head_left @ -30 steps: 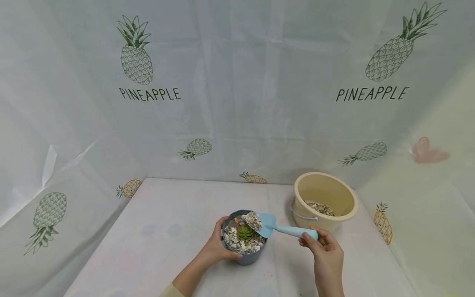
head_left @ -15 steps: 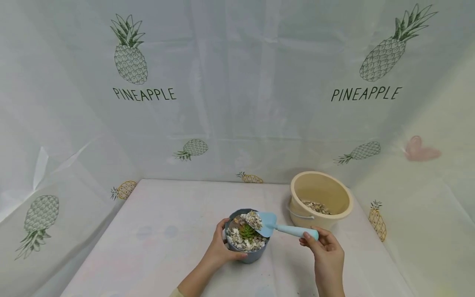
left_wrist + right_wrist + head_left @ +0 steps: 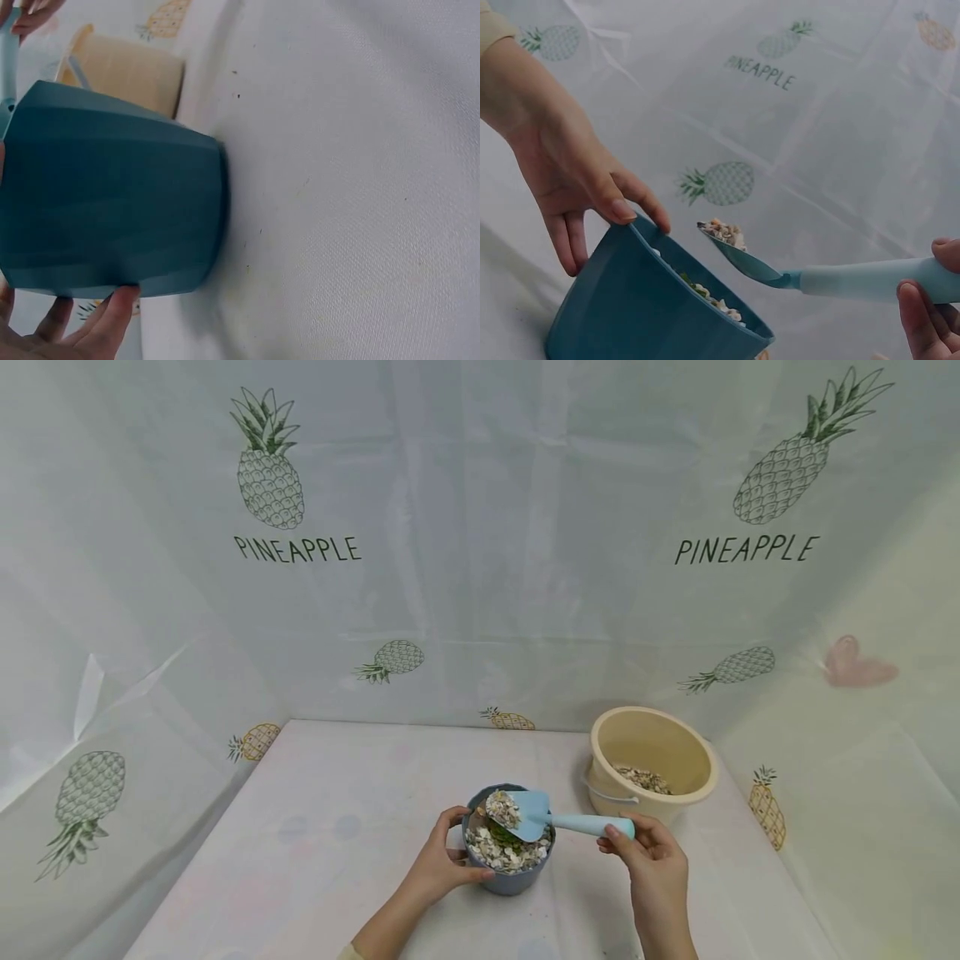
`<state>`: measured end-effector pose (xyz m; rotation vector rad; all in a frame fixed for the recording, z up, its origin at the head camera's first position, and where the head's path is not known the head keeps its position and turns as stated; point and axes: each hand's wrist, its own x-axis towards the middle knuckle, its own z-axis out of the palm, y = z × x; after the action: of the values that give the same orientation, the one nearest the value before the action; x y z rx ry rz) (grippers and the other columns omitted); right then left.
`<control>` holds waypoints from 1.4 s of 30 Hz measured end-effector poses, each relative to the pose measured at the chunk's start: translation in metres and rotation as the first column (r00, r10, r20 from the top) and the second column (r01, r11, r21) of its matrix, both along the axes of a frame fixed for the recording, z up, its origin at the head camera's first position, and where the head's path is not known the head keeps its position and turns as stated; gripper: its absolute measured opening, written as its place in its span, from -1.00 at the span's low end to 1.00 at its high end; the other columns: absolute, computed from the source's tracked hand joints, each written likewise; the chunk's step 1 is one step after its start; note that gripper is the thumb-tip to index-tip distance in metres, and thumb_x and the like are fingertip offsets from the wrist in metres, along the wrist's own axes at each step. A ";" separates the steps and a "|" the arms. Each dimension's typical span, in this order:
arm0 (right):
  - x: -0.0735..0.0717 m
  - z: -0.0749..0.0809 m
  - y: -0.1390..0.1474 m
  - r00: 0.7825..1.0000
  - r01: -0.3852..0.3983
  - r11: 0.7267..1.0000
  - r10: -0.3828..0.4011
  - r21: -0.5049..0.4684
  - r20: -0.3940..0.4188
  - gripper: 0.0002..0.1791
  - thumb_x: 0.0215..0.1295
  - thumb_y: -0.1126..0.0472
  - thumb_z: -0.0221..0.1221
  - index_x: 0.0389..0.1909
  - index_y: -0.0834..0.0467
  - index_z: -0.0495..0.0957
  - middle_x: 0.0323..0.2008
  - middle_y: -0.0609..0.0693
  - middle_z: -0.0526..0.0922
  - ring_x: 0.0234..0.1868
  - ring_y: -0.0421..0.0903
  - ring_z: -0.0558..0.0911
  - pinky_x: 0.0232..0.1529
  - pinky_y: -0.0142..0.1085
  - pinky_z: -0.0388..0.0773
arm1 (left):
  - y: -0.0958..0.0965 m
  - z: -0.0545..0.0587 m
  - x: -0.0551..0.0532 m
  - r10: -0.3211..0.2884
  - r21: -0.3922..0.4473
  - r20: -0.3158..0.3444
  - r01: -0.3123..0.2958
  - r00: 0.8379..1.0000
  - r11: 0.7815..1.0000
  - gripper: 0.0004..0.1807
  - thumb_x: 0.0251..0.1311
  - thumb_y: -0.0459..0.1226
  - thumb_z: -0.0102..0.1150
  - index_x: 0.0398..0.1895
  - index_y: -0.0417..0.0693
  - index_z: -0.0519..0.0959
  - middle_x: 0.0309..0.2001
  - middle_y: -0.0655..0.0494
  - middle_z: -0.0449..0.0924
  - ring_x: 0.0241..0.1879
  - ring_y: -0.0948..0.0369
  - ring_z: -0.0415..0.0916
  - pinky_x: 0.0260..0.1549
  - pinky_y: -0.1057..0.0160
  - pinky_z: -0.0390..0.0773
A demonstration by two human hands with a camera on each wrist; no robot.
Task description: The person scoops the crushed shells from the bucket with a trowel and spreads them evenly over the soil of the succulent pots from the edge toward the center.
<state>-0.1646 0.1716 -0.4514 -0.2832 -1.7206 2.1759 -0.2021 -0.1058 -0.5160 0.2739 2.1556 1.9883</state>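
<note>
My left hand grips the side of a blue-grey flowerpot, thumb toward the near side and fingers around the left. Inside lie pale stone chips around a green succulent, now partly covered by the trowel. My right hand pinches the handle end of a light blue garden trowel. Its blade hangs above the pot, bearing a heap of chips. In the right wrist view, the trowel is clear of the pot's rim. The left wrist view shows the pot's faceted wall.
A cream bucket with more chips at its bottom stands behind my right hand, near the table's back right corner. Small crumbs dot the white tablecloth. Pineapple-printed sheeting encloses the table.
The trowel has shifted left and farther over the pot, covering more of the succulent, its heap of chips still on the blade. The pot sits slightly farther right in my left hand's grip.
</note>
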 end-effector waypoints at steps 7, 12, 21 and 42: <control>-0.003 -0.001 -0.002 1.000 -0.027 1.000 0.027 0.005 0.009 -0.69 0.13 0.48 0.33 -0.12 0.44 0.52 -0.30 0.06 0.68 -0.46 -0.07 0.70 -0.30 -0.28 0.67 | -0.002 0.004 0.005 0.001 0.005 0.039 -0.001 0.999 1.000 -0.02 -0.15 -0.41 0.56 0.35 -0.03 0.17 0.27 -0.38 0.14 -0.13 -0.16 0.61 -0.21 0.08 0.65; -0.004 -0.001 -0.004 0.999 -0.047 0.998 0.048 0.035 -0.002 -0.71 0.14 0.48 0.32 -0.12 0.43 0.52 -0.32 0.08 0.66 -0.47 -0.07 0.70 -0.33 -0.28 0.67 | -0.001 0.001 0.007 0.009 0.010 0.052 -0.009 0.999 1.000 0.13 -0.13 -0.40 0.56 0.48 0.10 0.03 0.11 -0.30 0.27 -0.21 -0.10 0.64 -0.22 0.05 0.64; -0.005 0.000 -0.006 0.995 -0.096 0.994 0.096 0.054 0.005 -0.66 0.12 0.44 0.35 -0.10 0.44 0.51 -0.32 0.09 0.64 -0.45 -0.06 0.70 -0.32 -0.25 0.67 | -0.004 0.014 -0.002 -0.079 -0.092 0.041 0.083 0.996 0.992 0.14 -0.17 -0.39 0.58 0.52 0.03 0.11 0.18 -0.32 0.27 -0.13 -0.12 0.62 -0.16 0.02 0.62; -0.020 0.021 -0.017 0.976 -0.213 0.944 0.220 0.253 0.000 -0.67 0.10 0.48 0.34 -0.09 0.42 0.54 -0.28 0.17 0.68 -0.42 -0.05 0.69 -0.32 -0.24 0.67 | -0.001 0.028 -0.017 -0.158 -0.270 0.089 0.177 0.983 0.946 0.25 -0.23 -0.36 0.61 0.55 0.16 0.03 0.46 -0.33 -0.02 0.17 -0.31 0.36 0.02 -0.40 0.33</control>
<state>-0.1847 0.1549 -0.4309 0.0038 -2.0708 2.0595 -0.2189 -0.1064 -0.4884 0.3290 2.2500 1.5599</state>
